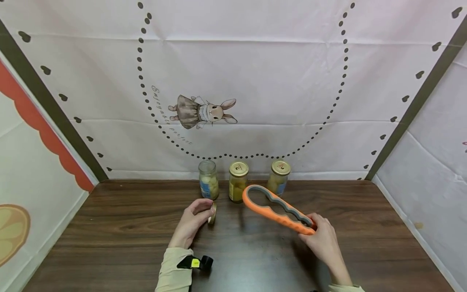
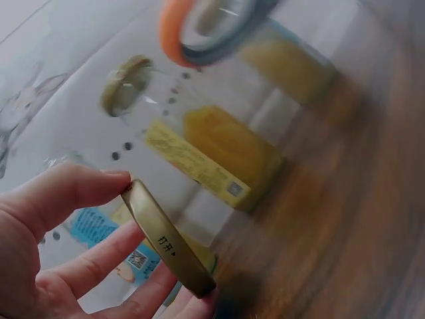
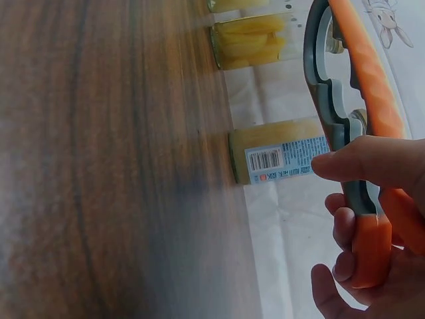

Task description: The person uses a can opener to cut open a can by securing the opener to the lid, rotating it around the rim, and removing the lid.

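My left hand (image 1: 189, 223) pinches a gold jar lid (image 2: 166, 242) between thumb and fingers, holding it on edge over the table. Just behind it stands an open glass jar (image 1: 208, 180) with pale contents and a blue label. My right hand (image 1: 322, 239) grips the handle end of an orange and grey jar opener (image 1: 268, 213). The opener's looped end points up and left, overlapping the lower parts of two lidded jars in the head view. The middle jar (image 1: 238, 184) holds yellow pieces; the right jar (image 1: 279, 178) carries a blue label.
All three jars stand in a row at the back of the dark wooden table (image 1: 120, 227), close to a white printed cloth (image 1: 284, 97). More cloth panels hang at the left and right sides. A black strap with a small camera (image 1: 197, 263) is on the left wrist.
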Tool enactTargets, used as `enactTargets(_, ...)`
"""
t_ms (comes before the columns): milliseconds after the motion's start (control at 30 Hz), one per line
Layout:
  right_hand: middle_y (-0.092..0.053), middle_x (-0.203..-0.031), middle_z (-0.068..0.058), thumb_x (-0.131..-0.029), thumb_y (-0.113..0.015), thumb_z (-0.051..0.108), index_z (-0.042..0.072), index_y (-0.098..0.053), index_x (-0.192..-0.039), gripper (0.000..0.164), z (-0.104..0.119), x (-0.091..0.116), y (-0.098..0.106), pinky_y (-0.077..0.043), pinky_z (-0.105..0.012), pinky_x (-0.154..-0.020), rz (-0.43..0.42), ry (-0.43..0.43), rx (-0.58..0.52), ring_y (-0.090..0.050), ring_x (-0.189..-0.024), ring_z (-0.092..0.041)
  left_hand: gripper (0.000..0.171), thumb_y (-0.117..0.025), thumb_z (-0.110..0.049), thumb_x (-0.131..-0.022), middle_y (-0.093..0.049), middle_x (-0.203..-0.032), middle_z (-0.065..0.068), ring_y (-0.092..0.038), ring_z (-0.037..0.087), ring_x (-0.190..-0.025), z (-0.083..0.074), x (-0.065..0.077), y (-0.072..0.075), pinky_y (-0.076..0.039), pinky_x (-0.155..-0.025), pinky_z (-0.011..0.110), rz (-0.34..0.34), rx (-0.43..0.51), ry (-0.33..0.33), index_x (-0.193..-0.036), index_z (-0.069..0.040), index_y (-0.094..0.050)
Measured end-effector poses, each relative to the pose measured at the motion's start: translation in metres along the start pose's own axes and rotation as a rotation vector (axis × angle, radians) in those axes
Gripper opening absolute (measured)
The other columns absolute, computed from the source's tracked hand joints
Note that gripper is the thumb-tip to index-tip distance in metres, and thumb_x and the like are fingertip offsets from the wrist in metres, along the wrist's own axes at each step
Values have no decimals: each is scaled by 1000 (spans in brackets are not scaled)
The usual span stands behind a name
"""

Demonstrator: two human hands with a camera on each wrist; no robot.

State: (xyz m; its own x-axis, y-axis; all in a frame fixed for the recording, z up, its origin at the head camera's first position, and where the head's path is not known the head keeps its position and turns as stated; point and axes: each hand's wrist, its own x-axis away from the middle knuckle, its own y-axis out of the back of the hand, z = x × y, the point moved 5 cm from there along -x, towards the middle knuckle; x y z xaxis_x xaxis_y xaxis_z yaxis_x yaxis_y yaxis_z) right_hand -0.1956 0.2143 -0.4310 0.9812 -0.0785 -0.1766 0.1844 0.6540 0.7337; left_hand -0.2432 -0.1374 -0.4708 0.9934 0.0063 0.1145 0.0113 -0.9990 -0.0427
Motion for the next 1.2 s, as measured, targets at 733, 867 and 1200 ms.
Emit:
enactTargets(733,-59,-77,-1,-61,-84,3,0,-67,-100,43,-10,9,1,-39,-37,-63,-16,-8,26,-51,-76,-23,40,-82,-3,-71,-60,-102,20,-56,37,-90,-19,-25,-1,-48,-75,48,-11,-846,-203,-105,3,-61)
enactTargets(867,-60,-77,-2,-61,-84,2,0,-67,-100,42,-11,9,2,-39,-37,-63,-18,-12,33,-50,-76,-23,40,-82,-4,-70,-59,-100,20,-53,40,-92,-19,-26,-5,-47,-74,50,-1,-904,-232,-104,3,-61)
enactTargets(1200,-60,-80,-5,-63,-83,2,-2,-65,-101,42,-14,8,7,-38,-37,-62,-18,-21,48,-48,-75,-22,39,-83,-4,-70,-59,-100,20,-53,40,-92,-19,-26,-10,-47,-76,50,-5,-959,-233,-103,3,-62)
